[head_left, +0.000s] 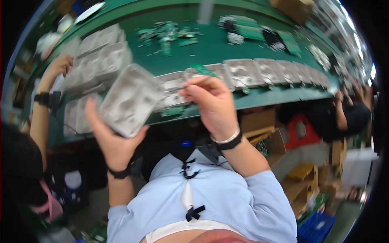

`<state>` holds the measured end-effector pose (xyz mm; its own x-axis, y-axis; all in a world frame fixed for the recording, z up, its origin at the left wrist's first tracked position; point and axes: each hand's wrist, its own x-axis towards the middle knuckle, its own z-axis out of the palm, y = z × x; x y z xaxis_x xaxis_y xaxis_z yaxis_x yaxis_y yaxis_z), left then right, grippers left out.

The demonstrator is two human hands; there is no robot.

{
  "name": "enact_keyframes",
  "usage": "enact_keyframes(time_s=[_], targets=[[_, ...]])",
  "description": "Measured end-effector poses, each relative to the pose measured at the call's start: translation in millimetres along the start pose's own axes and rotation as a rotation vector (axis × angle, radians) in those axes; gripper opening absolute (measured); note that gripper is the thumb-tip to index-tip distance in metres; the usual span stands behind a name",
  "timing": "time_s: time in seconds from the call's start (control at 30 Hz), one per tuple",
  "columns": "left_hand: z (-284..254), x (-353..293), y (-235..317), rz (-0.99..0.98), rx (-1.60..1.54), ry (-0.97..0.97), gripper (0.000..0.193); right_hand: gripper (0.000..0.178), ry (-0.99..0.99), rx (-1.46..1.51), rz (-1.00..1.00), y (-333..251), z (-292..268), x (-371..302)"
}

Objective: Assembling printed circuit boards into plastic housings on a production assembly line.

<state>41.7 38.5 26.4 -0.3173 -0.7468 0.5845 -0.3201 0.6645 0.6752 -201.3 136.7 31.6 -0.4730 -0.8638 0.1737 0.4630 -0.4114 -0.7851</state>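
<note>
My left hand (113, 146) grips a grey moulded-pulp tray (131, 99) by its lower end, thumb and fingers on opposite sides. The tray is tilted, and its hollows face me. My right hand (216, 107) is closed in a pinch just right of it, over the row of similar trays (243, 73) along the bench's near edge. Anything between those fingertips is too small and blurred to make out. Beyond the right fingers, a green circuit board (203, 70) lies across a tray in the row. Another green board (173, 111) is at the bench edge between my hands.
Stacked pulp trays (99, 60) stand at the left, with a co-worker's hand (62, 65) beside them. Green board pieces (166, 34) and board stacks with black and white parts (249, 30) lie farther back on the green bench (210, 48). Cardboard boxes (273, 148) sit below at right.
</note>
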Motion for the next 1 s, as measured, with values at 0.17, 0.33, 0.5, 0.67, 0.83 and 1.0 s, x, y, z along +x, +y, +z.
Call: enact_keyframes(time_s=[0.17, 0.33, 0.5, 0.67, 0.83, 1.0], targets=[[26.8, -2.4, 12.3, 0.098, -0.039, -0.035, 0.115, 0.011, -0.125, -0.268, -0.147, 7.8, 2.5, -10.2], [34.1, -7.0, 16.7, 0.026, -0.253, -0.116, 0.117, 0.014, -0.242, -0.635, -0.427, 7.5, 12.8, -14.9], [38.8, -0.7, 18.8, 0.159, -0.19, -0.08, 0.114, 0.015, -0.223, -0.766, -0.444, 3.7, 18.2, -13.8], [39.0, 2.8, 22.3, 0.238, -0.1, -0.065, 0.112, 0.016, -0.274, -0.804, -0.495, 10.7, 15.1, -6.0], [42.1, 0.1, 25.7, 0.227, -0.08, -0.058, 0.107, 0.018, -0.264, -0.806, -0.549, 15.1, 14.6, 0.8], [42.2, 1.0, 24.5, 0.237, -0.091, -0.074, 0.107, 0.018, -0.245, -0.816, -0.577, 17.7, 15.4, 2.4]])
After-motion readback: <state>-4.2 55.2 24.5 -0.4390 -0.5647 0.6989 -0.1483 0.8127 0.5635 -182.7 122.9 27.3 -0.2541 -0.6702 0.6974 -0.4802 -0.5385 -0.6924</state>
